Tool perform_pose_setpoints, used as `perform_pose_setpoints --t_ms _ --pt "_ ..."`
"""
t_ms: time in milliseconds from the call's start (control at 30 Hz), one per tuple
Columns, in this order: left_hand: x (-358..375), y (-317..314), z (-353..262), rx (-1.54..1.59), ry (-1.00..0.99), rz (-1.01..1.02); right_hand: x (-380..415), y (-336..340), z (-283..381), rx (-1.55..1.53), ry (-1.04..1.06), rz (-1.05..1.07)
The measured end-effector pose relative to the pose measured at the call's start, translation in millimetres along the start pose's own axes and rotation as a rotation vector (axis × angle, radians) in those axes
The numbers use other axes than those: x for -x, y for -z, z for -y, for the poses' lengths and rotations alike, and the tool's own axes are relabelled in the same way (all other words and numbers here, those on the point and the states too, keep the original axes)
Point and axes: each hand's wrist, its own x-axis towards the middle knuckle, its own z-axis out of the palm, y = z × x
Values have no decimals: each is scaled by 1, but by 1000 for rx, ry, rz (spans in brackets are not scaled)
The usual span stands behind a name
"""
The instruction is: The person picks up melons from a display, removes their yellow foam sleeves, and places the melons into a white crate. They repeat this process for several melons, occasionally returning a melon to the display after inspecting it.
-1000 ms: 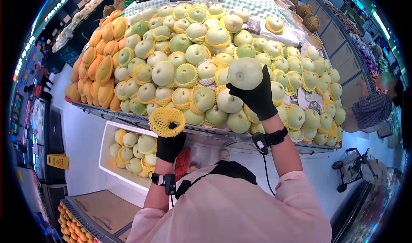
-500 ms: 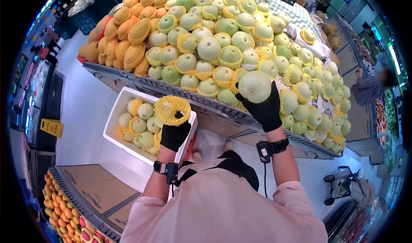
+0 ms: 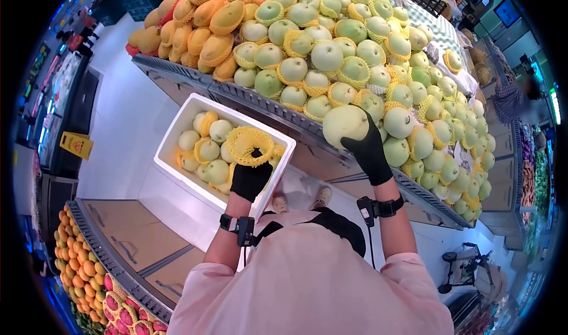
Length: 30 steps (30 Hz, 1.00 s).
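My left hand, in a black glove, has its fingers closed on a yellow foam net sleeve. The sleeve is spread open at the top and looks to hold no fruit. Below it is the right part of a white foam box, where several pale green melons lie, some in yellow nets. In my gloved right hand is a large bare melon, gripped from its right side. It is in front of the heaped melons on the display stand, near the stand's front edge.
Net-wrapped mangoes are heaped left of the melons. A grey slatted rail edges the stand. Dragon fruit and orange fruit fill a lower-left shelf. A yellow floor sign, a wheeled stroller and a person are farther off.
The view has shifted, with the stand now higher and farther right. My right hand has turned to the melon's right side. The net sleeve in my left hand is now more over the box.
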Motion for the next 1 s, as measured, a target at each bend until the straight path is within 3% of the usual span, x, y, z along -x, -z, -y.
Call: perform_pose_setpoints --t_ms 100,233,267,300,367,400,500,533,600,667,700,767,833,900,1000 --pt "6 -1 3 -42 4 40 -2 -10 -10 350 262 -96" --pt "19 -29 17 144 132 166 3 -16 -22 249 114 -59" --pt "20 -32 18 63 -5 58 8 -18 -26 114 29 -54" --pt "23 -38 21 48 -4 62 11 -18 -30 -16 -54 -54" --pt "30 -38 20 203 273 235 17 -18 -52 -310 -145 -45" --pt "34 -51 38 -91 167 325 20 -15 -59 -454 -190 -53" --pt "39 -51 50 313 500 247 24 -13 -57 -644 -265 15" --pt "53 -81 91 1227 715 130 25 -9 -64 -649 -286 32" --pt "65 -88 123 1643 874 10 29 -1 -87 -637 -319 -19" --pt "63 -76 137 2052 1165 -275 35 8 -106 -574 -335 -47" --pt "70 -80 163 2035 1130 -287 37 10 -111 -570 -341 -54" --pt "52 -46 165 2136 1534 -562 41 12 -115 -563 -353 -69" --pt "61 -44 195 2022 1397 -523 42 10 -110 -593 -356 -30" --pt "66 -43 209 1781 1376 -572 45 9 -111 -594 -358 -41" --pt "75 -29 206 1429 1442 -464 46 10 -119 -581 -379 -78"
